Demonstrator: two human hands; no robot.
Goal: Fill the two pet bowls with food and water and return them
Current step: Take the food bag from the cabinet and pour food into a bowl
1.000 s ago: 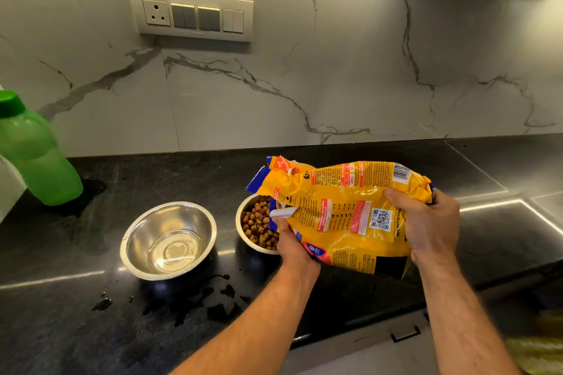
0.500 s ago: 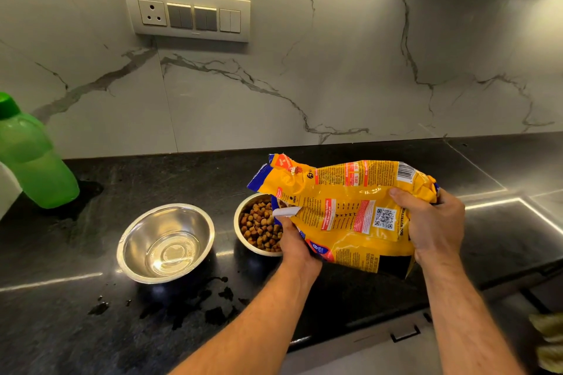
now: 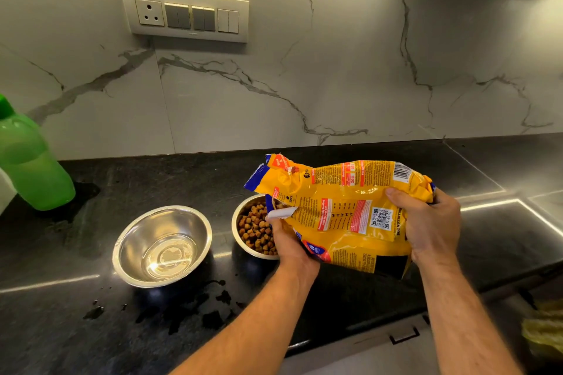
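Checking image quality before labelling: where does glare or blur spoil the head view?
Head view: bright light strips streak the black counter; reflections glint inside the water bowl; lower right corner is smeared; wide-angle bends the edges; bag and kibble bowl stay sharp.

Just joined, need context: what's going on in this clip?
A person holds a crinkled yellow pet food bag on its side in both hands, left hand near its open end, right hand at the other, over a round steel bowl of brown kibble. Beside that bowl, a second round steel bowl holds clear water. Both sit on a black stone counter with wet splashes in front. A green plastic bottle stands at far left.
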